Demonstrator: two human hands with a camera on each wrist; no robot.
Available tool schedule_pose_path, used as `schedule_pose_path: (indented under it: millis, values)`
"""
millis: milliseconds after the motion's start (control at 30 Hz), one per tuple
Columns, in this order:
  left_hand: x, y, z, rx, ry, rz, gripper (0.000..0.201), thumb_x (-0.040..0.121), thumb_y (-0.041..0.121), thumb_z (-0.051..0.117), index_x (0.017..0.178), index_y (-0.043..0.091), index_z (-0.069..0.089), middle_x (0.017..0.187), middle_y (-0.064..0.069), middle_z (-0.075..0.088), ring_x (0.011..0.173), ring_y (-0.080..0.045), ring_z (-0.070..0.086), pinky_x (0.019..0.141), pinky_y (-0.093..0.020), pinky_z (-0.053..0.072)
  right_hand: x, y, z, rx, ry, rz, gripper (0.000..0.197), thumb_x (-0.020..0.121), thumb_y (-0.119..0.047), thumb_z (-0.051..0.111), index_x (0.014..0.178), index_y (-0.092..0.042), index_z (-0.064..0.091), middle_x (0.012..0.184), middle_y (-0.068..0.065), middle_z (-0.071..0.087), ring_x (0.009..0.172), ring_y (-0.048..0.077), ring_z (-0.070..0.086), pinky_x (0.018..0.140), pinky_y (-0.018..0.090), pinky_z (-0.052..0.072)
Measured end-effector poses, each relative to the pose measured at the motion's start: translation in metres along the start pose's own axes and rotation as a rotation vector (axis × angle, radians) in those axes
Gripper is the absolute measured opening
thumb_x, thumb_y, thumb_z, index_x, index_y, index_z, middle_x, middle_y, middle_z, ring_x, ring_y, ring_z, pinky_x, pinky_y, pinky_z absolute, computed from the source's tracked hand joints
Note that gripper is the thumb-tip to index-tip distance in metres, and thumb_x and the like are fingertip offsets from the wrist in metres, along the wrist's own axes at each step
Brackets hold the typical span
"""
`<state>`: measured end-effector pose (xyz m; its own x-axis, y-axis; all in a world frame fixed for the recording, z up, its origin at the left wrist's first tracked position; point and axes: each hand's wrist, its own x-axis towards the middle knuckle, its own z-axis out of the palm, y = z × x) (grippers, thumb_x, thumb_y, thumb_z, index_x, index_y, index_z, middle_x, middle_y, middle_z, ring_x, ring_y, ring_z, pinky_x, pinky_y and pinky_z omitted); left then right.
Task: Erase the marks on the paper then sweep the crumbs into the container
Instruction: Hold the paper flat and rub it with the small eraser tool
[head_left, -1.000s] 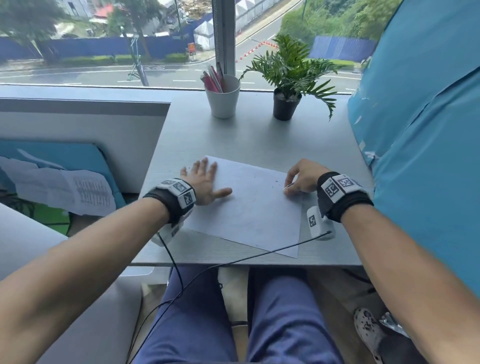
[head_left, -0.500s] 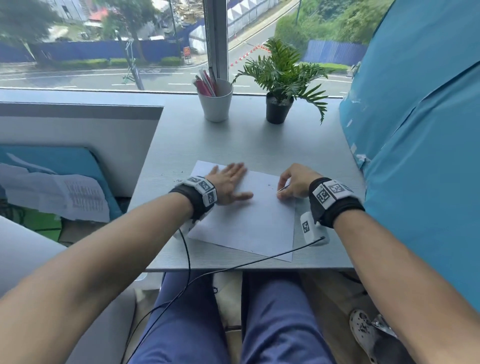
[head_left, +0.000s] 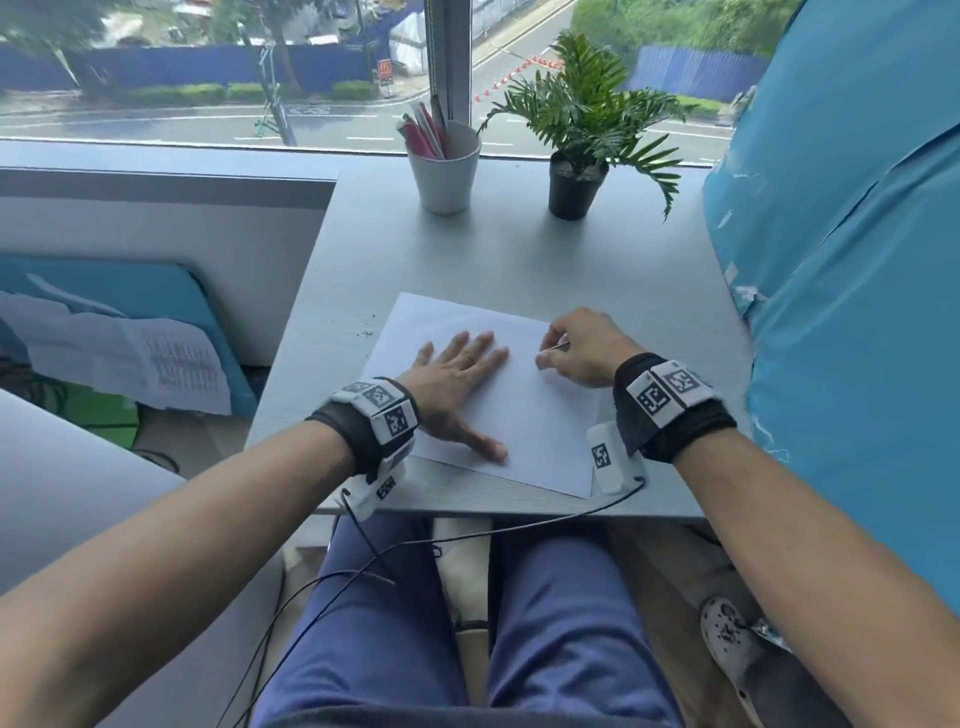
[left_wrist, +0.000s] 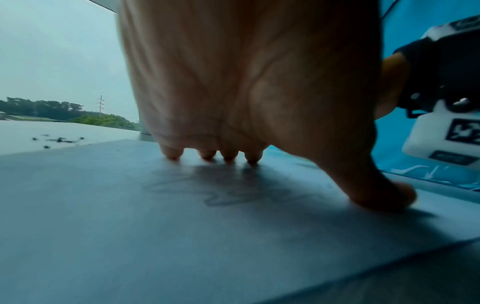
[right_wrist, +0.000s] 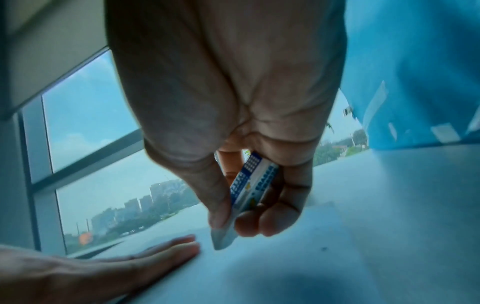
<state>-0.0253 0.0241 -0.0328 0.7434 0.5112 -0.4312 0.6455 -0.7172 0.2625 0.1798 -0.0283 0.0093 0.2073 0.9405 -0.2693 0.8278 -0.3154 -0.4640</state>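
Centre of head view: white rectangular sheet of paper (head_left: 524, 410) lying flat on grey tabletop (head_left: 519, 260), turned at an angle, near corner close to desk's front edge. Left hand (head_left: 457, 384) spread flat on sheet's left half, fingers straight, thumb splayed toward lower centre, gripping nothing; fingertips (left_wrist: 207, 154) & thumb pressing down in left wrist view. Faint grey pencil scribble (left_wrist: 223, 195) showing on paper under palm, centre of that frame. Right hand (head_left: 582, 348) just right of left fingertips, curled, thumb & fingers pinching white eraser w/ blue-and-white printed sleeve (right_wrist: 246, 195); bare white end (right_wrist: 223, 238) pointing down at sheet, touching or just above, can't tell. Right wrist view, lower left: left fingers lying flat beside eraser tip.

Left of sheet's far corner, mid frame in head view: small scatter of dark eraser crumbs (head_left: 366, 325) on bare desk; same specks (left_wrist: 57, 140) at left edge of left wrist view. Upper centre: white tapered cup (head_left: 444, 171) holding pink & white pens, standing well apart from paper. Right of cup: green fern-like plant in small black pot (head_left: 576, 187). Right side of frame: large light-blue panel (head_left: 841, 260). Bottom: blue trousers, thin black cables running from wrist units.
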Motion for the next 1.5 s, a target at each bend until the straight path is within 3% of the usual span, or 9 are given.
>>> schedule_pose_path:
  millis: [233, 433, 567, 700, 833, 967, 1100, 1267, 1500]
  values:
    - [0.001, -0.004, -0.001, 0.007, -0.051, 0.005, 0.158, 0.047, 0.086, 0.074, 0.155, 0.024, -0.023, 0.16, 0.008, -0.033, 0.145, -0.017, -0.034, 0.118, -0.055, -0.018, 0.002, -0.016, 0.018, 0.101, 0.168, -0.003, 0.013, 0.077, -0.023, 0.073, 0.083, -0.012, 0.079, 0.084, 0.004, 0.075, 0.084, 0.016, 0.068, 0.079, 0.025, 0.055]
    - [-0.001, -0.002, 0.0, 0.008, -0.039, -0.007, 0.159, 0.047, 0.087, 0.073, 0.155, 0.022, -0.024, 0.159, 0.006, -0.034, 0.145, -0.019, -0.033, 0.118, -0.055, -0.017, -0.022, -0.036, 0.04, 0.017, -0.009, -0.168, 0.031, 0.08, -0.024, 0.07, 0.052, -0.021, 0.057, 0.054, -0.006, 0.053, 0.057, 0.012, 0.049, 0.049, 0.011, 0.03]
    - [0.003, -0.001, 0.004, 0.004, -0.025, -0.043, 0.162, 0.042, 0.092, 0.069, 0.154, 0.023, -0.024, 0.159, 0.003, -0.036, 0.146, -0.02, -0.033, 0.119, -0.055, -0.015, -0.005, -0.024, 0.027, 0.073, 0.17, -0.012, 0.016, 0.078, -0.026, 0.07, 0.076, -0.012, 0.078, 0.077, 0.003, 0.074, 0.076, 0.017, 0.067, 0.068, 0.017, 0.045]
    - [0.005, 0.0, 0.005, 0.006, -0.014, -0.05, 0.162, 0.042, 0.092, 0.068, 0.154, 0.021, -0.025, 0.159, 0.001, -0.036, 0.146, -0.02, -0.032, 0.119, -0.055, -0.015, -0.029, -0.043, 0.042, -0.011, -0.04, -0.168, 0.02, 0.077, -0.024, 0.07, 0.069, -0.005, 0.074, 0.068, 0.009, 0.07, 0.063, 0.017, 0.06, 0.059, 0.027, 0.048]
    - [0.005, 0.004, 0.007, -0.028, 0.009, -0.095, 0.166, 0.038, 0.094, 0.066, 0.155, 0.018, -0.024, 0.16, 0.002, -0.032, 0.147, -0.018, -0.03, 0.119, -0.055, -0.014, 0.003, -0.026, 0.021, 0.075, 0.171, 0.041, 0.014, 0.073, -0.025, 0.076, 0.077, -0.012, 0.079, 0.077, 0.005, 0.075, 0.076, 0.015, 0.068, 0.064, 0.017, 0.042]
    - [0.006, 0.006, 0.005, -0.023, -0.003, -0.108, 0.164, 0.041, 0.095, 0.065, 0.153, 0.017, -0.026, 0.159, 0.001, -0.035, 0.147, -0.019, -0.03, 0.119, -0.054, -0.016, -0.02, -0.041, 0.044, -0.008, -0.006, -0.126, 0.018, 0.076, -0.022, 0.072, 0.071, -0.005, 0.075, 0.07, 0.008, 0.072, 0.067, 0.019, 0.064, 0.06, 0.025, 0.05]
    - [0.003, 0.014, 0.004, -0.047, 0.004, -0.161, 0.164, 0.041, 0.095, 0.065, 0.154, 0.016, -0.025, 0.159, 0.002, -0.035, 0.146, -0.019, -0.031, 0.118, -0.056, -0.017, 0.003, -0.023, 0.021, 0.078, 0.178, 0.058, 0.015, 0.074, -0.026, 0.075, 0.075, -0.011, 0.079, 0.076, 0.003, 0.075, 0.071, 0.01, 0.063, 0.068, 0.015, 0.042]
    - [0.007, 0.016, 0.003, -0.044, -0.014, -0.179, 0.165, 0.042, 0.097, 0.062, 0.152, 0.014, -0.029, 0.158, 0.001, -0.038, 0.146, -0.02, -0.033, 0.118, -0.059, -0.015, -0.019, -0.042, 0.041, -0.014, -0.006, -0.07, 0.017, 0.077, -0.021, 0.071, 0.071, -0.006, 0.075, 0.067, 0.005, 0.069, 0.064, 0.014, 0.059, 0.054, 0.02, 0.041]
    - [0.006, 0.02, 0.004, -0.068, -0.007, -0.197, 0.164, 0.043, 0.097, 0.06, 0.152, 0.014, -0.029, 0.157, 0.0, -0.039, 0.145, -0.021, -0.034, 0.117, -0.06, -0.015, -0.01, -0.044, 0.041, -0.03, 0.03, -0.086, 0.012, 0.075, -0.022, 0.071, 0.071, -0.011, 0.074, 0.068, 0.004, 0.068, 0.071, 0.018, 0.065, 0.064, 0.018, 0.046]
